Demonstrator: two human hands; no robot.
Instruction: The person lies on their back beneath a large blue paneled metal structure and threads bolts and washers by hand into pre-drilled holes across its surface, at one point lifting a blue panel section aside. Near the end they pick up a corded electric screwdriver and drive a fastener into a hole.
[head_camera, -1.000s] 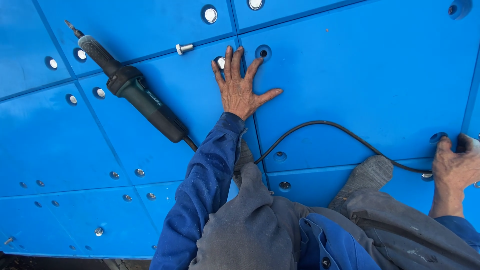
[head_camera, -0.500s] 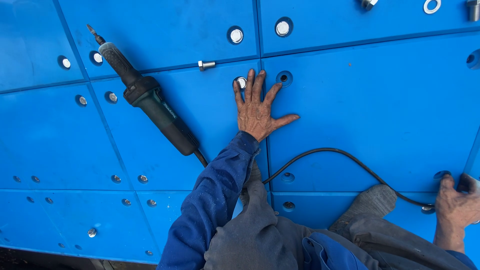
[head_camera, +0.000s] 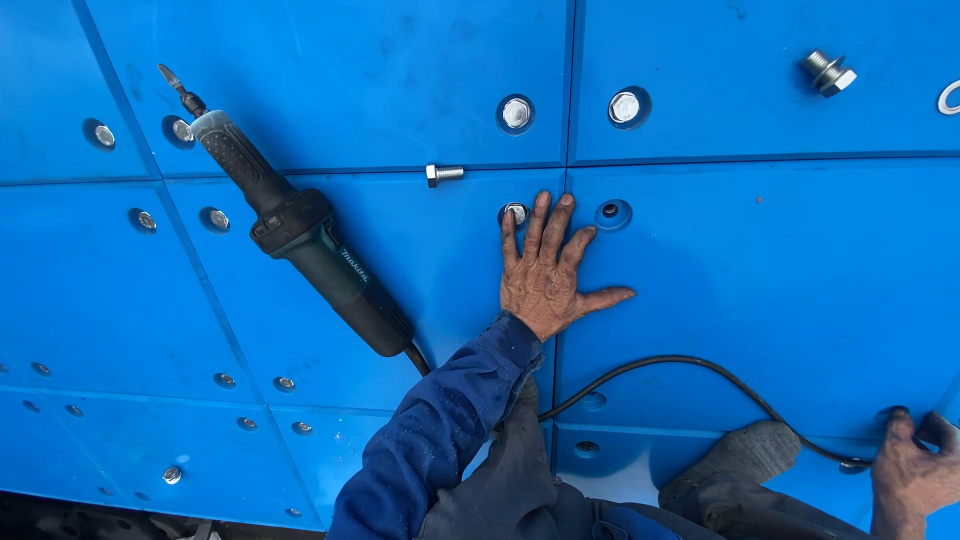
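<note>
My left hand (head_camera: 548, 270) lies flat on the blue panel surface (head_camera: 760, 260), fingers spread and holding nothing. Its fingertips reach a seated bolt head (head_camera: 514, 213) and sit just left of an empty bolt hole (head_camera: 612, 213). A short loose bolt (head_camera: 443, 173) lies above and to the left of the hand. My right hand (head_camera: 910, 470) is at the lower right edge, partly cut off, its fingers curled down near the end of a black cable (head_camera: 700, 365). What it grips is hidden.
A dark green and black corded power tool (head_camera: 300, 235) lies diagonally on the panels, left of my left hand. A loose bolt with a nut (head_camera: 828, 73) and a metal ring (head_camera: 950, 97) rest at the top right. My knee and shoe (head_camera: 740, 455) are below.
The view has tilted upward, so everything sits lower in the frame and more bolts show at the top. Both hands stay where they were on the panels.
</note>
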